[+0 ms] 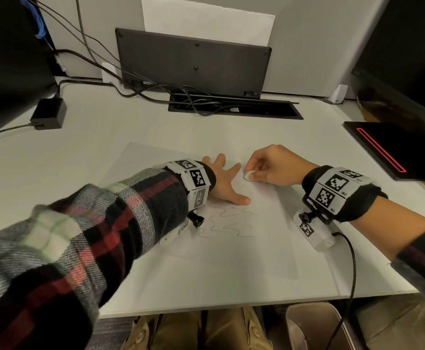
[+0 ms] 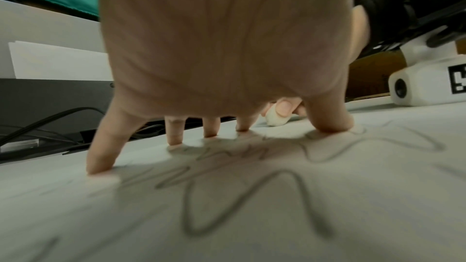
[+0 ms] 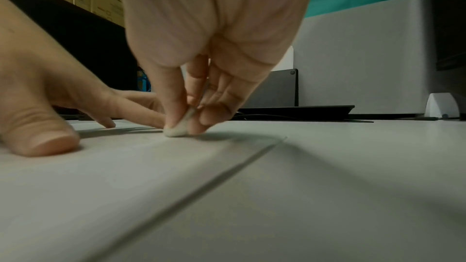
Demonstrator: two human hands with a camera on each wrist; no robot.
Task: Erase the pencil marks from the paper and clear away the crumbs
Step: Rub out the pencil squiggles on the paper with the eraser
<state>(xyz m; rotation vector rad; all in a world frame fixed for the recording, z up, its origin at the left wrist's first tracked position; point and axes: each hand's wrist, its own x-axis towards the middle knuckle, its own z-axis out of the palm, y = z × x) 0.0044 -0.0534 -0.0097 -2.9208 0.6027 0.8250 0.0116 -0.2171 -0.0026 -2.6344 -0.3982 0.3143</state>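
Note:
A white sheet of paper [image 1: 231,253] lies on the desk with wavy pencil marks [image 1: 227,222] near its middle. My left hand [image 1: 222,180] is spread flat, fingertips [image 2: 100,166] pressing the paper [image 2: 252,216] just above the pencil marks [image 2: 290,186]. My right hand [image 1: 269,168] pinches a small white eraser [image 1: 248,176] between thumb and fingers, its tip touching the paper to the right of the left index finger. In the right wrist view the eraser [image 3: 176,130] meets the sheet [image 3: 126,176] beside the left thumb [image 3: 42,134]. The eraser [image 2: 276,120] also shows past the left fingers.
A dark panel [image 1: 193,61] and cable slot [image 1: 234,109] stand at the desk's back. A black power brick [image 1: 48,113] sits back left. A black pad with a red line [image 1: 388,150] lies at the right. A bin [image 1: 315,327] stands below the desk's front edge.

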